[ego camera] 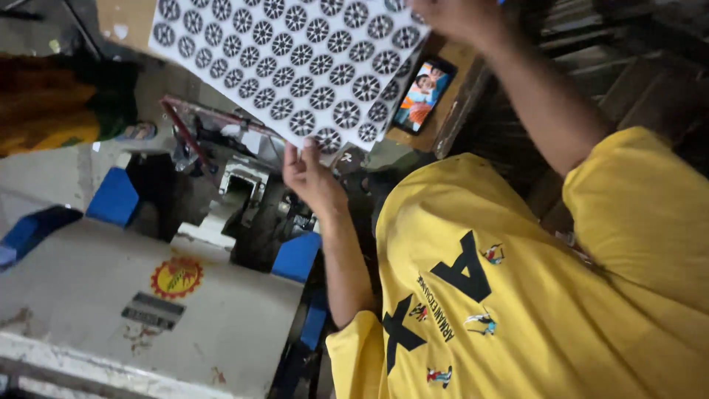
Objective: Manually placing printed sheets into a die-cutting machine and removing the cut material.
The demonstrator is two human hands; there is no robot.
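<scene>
A grey metal machine with blue guards (148, 295) stood at the left. The left hand (310, 177) pinched the lower edge of a white sheet printed with rows of dark round patterns (295, 59), keeping it raised above the machine; the right hand (458, 15) gripped its upper corner, spreading it flat. A phone with a lit screen (422, 94) lay behind.

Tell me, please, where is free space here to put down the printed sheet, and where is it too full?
Free: the flat grey machine top at lower left, bare between the round red-yellow sticker and the blue corner pads. Crowded: the press parts below the printed sheet, which the left hand and right hand hold up, and the shelf with the phone.
</scene>
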